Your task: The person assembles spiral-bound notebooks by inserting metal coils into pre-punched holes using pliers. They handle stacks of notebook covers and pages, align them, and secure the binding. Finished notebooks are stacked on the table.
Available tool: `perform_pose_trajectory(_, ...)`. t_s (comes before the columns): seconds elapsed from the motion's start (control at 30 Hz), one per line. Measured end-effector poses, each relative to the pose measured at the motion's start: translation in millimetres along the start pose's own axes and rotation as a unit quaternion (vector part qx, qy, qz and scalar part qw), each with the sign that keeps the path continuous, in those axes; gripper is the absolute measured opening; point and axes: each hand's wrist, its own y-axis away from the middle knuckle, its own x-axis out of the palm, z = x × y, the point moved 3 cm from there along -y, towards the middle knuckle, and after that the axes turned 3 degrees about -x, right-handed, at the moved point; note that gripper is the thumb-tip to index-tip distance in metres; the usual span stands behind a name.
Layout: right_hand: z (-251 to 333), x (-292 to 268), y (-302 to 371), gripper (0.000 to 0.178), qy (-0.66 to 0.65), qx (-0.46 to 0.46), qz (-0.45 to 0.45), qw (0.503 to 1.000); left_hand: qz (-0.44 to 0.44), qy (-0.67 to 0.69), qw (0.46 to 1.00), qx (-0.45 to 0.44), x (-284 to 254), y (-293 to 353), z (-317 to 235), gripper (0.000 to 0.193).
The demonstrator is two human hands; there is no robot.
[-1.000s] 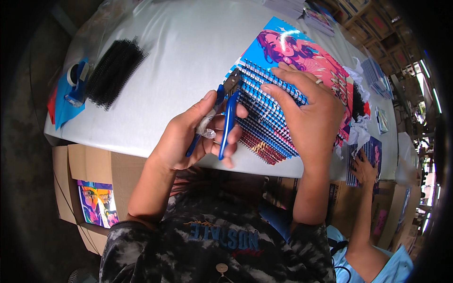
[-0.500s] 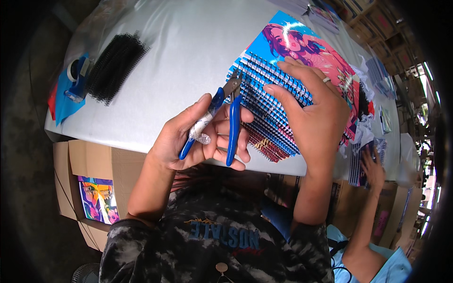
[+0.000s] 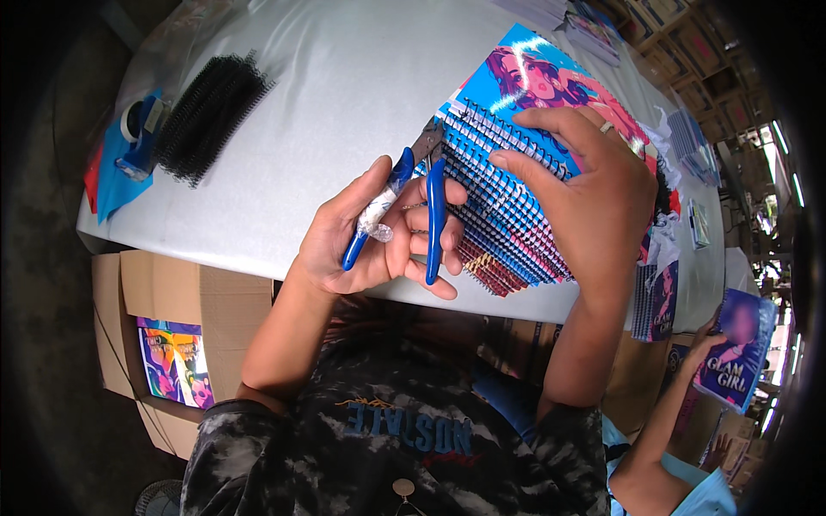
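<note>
Hands: right hand (image 3: 602, 193) arched open over spiral notebooks (image 3: 508, 206) at one o'clock (contact unclear), left hand (image 3: 394, 254) loosely gripping pliers (image 3: 435, 193) near centre | risk: that slack hold could let the tip slip and scratch a notebook | textures: smooth white tablecloth (image 3: 344, 103), glossy covers (image 3: 564, 86), bristly black coils (image 3: 211, 120) at ten o'clock, slick blue handles (image 3: 434, 232), one wrapped
</note>
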Motion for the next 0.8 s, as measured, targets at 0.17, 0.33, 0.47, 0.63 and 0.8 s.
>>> perform_pose_trajectory(0.17, 9, -2, -15, 0.038, 0.050, -0.123, 0.058, 0.989, 0.026, 0.027, 0.999, -0.005, -3, 0, 1, 0.069)
perform_pose_trajectory(0.33, -4, 16, -22, 0.044, -0.112, -0.101, 0.127, 0.980, 0.051, 0.017, 0.999, 0.006, -4, -4, 6, 0.071)
perform_pose_trajectory(0.47, 0, 13, -23, 0.044, -0.122, -0.084, 0.167, 0.975, 0.058, 0.016, 0.998, 0.008, -10, -6, 9, 0.071)
perform_pose_trajectory(0.63, 3, 13, -23, 0.041, -0.066, -0.121, 0.156, 0.978, 0.063, 0.004, 0.998, 0.016, -13, -9, 10, 0.072)
perform_pose_trajectory(0.8, 5, 12, -23, 0.042, -0.038, -0.119, 0.160, 0.979, 0.076, 0.000, 0.997, 0.025, -13, -15, 13, 0.072)
